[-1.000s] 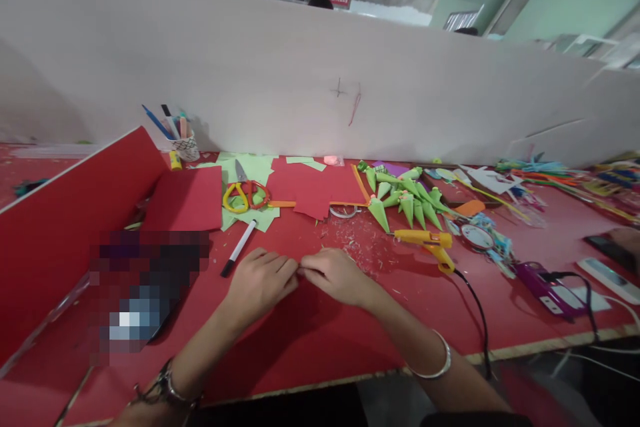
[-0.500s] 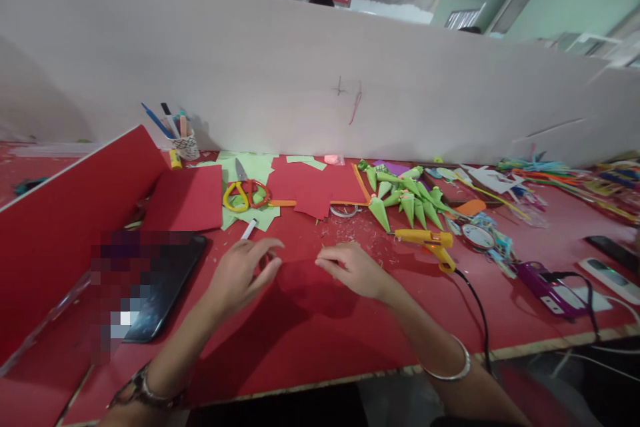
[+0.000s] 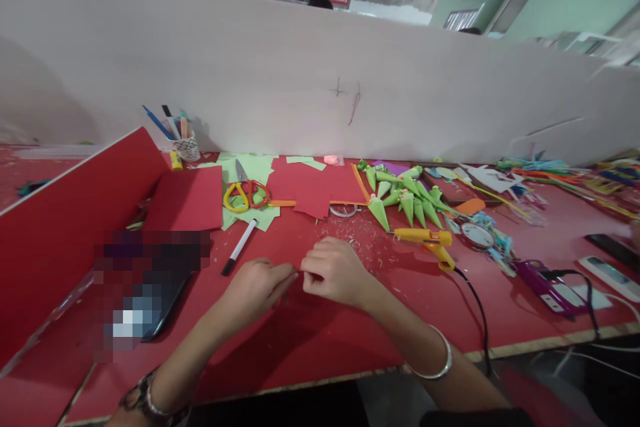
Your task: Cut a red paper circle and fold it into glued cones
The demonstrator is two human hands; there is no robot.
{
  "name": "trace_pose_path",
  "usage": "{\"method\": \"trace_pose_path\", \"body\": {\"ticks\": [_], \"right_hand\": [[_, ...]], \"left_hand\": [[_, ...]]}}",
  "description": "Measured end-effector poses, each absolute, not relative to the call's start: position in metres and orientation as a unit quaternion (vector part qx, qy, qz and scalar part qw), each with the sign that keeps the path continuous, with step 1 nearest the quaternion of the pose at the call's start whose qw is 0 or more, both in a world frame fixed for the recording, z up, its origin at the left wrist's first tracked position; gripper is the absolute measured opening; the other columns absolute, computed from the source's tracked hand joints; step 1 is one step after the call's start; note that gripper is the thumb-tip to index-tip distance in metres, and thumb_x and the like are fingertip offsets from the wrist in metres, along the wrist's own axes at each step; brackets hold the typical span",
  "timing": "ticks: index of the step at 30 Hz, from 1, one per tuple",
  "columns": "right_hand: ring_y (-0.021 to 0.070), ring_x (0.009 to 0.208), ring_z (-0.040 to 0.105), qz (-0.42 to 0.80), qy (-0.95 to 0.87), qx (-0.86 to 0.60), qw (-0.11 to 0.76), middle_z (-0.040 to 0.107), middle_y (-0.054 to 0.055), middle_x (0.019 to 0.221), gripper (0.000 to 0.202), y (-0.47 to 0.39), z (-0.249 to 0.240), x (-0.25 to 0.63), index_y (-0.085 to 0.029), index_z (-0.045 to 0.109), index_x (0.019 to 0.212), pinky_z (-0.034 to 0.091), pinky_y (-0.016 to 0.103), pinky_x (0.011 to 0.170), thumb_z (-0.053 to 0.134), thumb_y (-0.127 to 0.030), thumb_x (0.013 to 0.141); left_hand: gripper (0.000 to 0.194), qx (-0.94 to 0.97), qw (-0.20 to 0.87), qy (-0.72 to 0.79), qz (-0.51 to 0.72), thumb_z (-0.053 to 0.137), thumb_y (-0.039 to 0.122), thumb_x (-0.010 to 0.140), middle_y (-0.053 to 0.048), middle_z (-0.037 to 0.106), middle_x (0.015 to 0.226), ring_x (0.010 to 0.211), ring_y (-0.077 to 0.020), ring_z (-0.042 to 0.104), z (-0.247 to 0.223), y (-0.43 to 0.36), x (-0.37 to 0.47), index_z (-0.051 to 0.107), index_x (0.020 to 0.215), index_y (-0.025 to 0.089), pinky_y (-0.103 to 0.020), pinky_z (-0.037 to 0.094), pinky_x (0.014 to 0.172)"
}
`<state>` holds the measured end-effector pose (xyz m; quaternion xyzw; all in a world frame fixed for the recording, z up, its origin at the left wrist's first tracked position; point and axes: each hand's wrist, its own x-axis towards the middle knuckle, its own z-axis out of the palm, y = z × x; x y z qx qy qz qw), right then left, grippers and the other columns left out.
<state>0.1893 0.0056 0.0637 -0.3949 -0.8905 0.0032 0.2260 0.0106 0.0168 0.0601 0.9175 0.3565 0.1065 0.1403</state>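
My left hand [image 3: 257,287] is closed, its thumb and fingers pressed together above the red tabletop. Close beside it, my right hand [image 3: 335,270] has its fingers curled in, and the two sets of fingertips almost meet. Anything pinched between them is too small or hidden to make out. A white marker with a black end [image 3: 240,247] lies just beyond my left hand. Past my right hand are a yellow glue gun [image 3: 425,238] and a pile of green paper cones [image 3: 407,203]. Scissors with yellow and red handles [image 3: 247,195] rest on green paper scraps.
Red sheets [image 3: 320,180] lie at the back against a white partition [image 3: 250,73]. On the left are a red board [image 3: 75,227], a dark tablet-like device [image 3: 173,310] and a pen cup [image 3: 186,145]. A purple power box [image 3: 550,290] with cables stands right.
Both hands have drawn together, and their fingers have closed from a looser, parted pose. The marker, partly covered by my left hand before, now shows in full.
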Motion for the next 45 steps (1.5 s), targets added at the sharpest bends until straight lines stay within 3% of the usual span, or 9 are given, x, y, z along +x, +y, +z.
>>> {"method": "trace_pose_path", "body": {"ticks": [5,11,16,22,29,33,35,40,45], "right_hand": [[0.0103,0.052,0.034,0.068,-0.864,-0.424,0.263,0.044,-0.004,0.05,0.015,0.008,0.053,0.216,-0.019,0.047,0.053,0.03,0.026,0.065,0.043,-0.011,0.064],[0.0121,0.057,0.046,0.218,-0.738,-0.519,0.372,0.051,-0.001,0.058,0.014,0.008,0.041,0.249,-0.019,0.049,0.061,0.037,0.025,0.061,0.043,-0.015,0.073],[0.0123,0.061,0.055,0.368,-0.693,-0.47,0.405,0.058,0.001,0.07,0.015,-0.001,0.034,0.232,-0.019,0.049,0.082,0.044,0.025,0.059,0.04,-0.032,0.083],[0.0113,0.059,0.053,0.558,-0.572,-0.366,0.478,0.056,0.0,0.071,0.036,-0.013,0.03,0.218,-0.019,0.046,0.094,0.044,0.027,0.061,0.056,-0.049,0.075],[0.0112,0.055,0.053,0.522,-0.562,-0.451,0.456,0.056,0.0,0.064,0.029,-0.007,0.036,0.21,-0.019,0.05,0.076,0.045,0.026,0.057,0.051,-0.048,0.077],[0.0113,0.055,0.049,0.396,-0.6,-0.511,0.472,0.049,-0.002,0.058,0.022,-0.009,0.04,0.204,-0.02,0.044,0.065,0.042,0.024,0.055,0.047,-0.035,0.081],[0.0122,0.06,0.048,0.272,-0.639,-0.527,0.49,0.046,-0.002,0.061,0.019,-0.013,0.042,0.199,-0.02,0.042,0.064,0.041,0.025,0.058,0.045,-0.027,0.081],[0.0145,0.074,0.051,0.144,-0.767,-0.437,0.446,0.054,0.004,0.079,0.007,-0.024,0.05,0.181,-0.02,0.048,0.073,0.042,0.027,0.068,0.046,-0.017,0.08],[0.0159,0.08,0.051,0.206,-0.801,-0.396,0.398,0.053,0.004,0.086,0.02,-0.029,0.06,0.173,-0.02,0.048,0.086,0.043,0.028,0.071,0.058,-0.035,0.076]], "left_hand": [[0.034,0.912,0.175,0.344,0.139,0.033,0.027,0.089,0.002,0.055,0.049,0.049,-0.0124,0.05,0.061,0.021,-0.007,0.05,0.06,0.019,-0.023,0.03,0.05],[0.03,0.792,0.366,0.422,0.245,0.033,0.031,0.087,0.004,0.059,0.046,0.04,-0.01,0.053,0.067,0.03,-0.023,0.043,0.06,0.02,-0.02,0.038,0.047],[0.032,0.705,0.445,0.453,0.316,0.034,0.035,0.085,0.003,0.058,0.042,0.04,-0.012,0.055,0.061,0.029,-0.003,0.041,0.057,0.02,-0.022,0.042,0.05],[0.032,0.638,0.494,0.478,0.347,0.035,0.037,0.084,0.003,0.055,0.041,0.04,-0.0122,0.053,0.053,0.023,0.001,0.045,0.059,0.019,-0.024,0.044,0.053],[0.033,0.665,0.461,0.495,0.317,0.034,0.039,0.085,0.002,0.057,0.049,0.048,-0.0131,0.054,0.042,0.026,-0.004,0.05,0.063,0.018,-0.026,0.044,0.058],[0.024,0.696,0.255,0.535,0.405,0.05,0.035,0.078,-0.004,0.056,0.084,0.078,-0.0179,0.052,0.036,0.028,-0.003,0.052,0.095,0.018,-0.03,0.042,0.072],[0.022,0.708,0.204,0.532,0.417,0.052,0.033,0.078,-0.003,0.051,0.084,0.076,-0.0171,0.048,0.039,0.023,0.001,0.049,0.095,0.019,-0.03,0.04,0.071],[0.016,0.714,0.464,0.38,0.362,0.045,0.034,0.082,0.002,0.046,0.071,0.065,-0.0116,0.046,0.053,0.004,0.019,0.045,0.075,0.019,-0.023,0.04,0.061],[0.029,0.665,0.566,0.336,0.353,0.055,0.046,0.072,0.002,0.044,0.071,0.068,-0.0123,0.044,0.048,0.003,0.02,0.044,0.072,0.019,-0.024,0.041,0.063]]}}
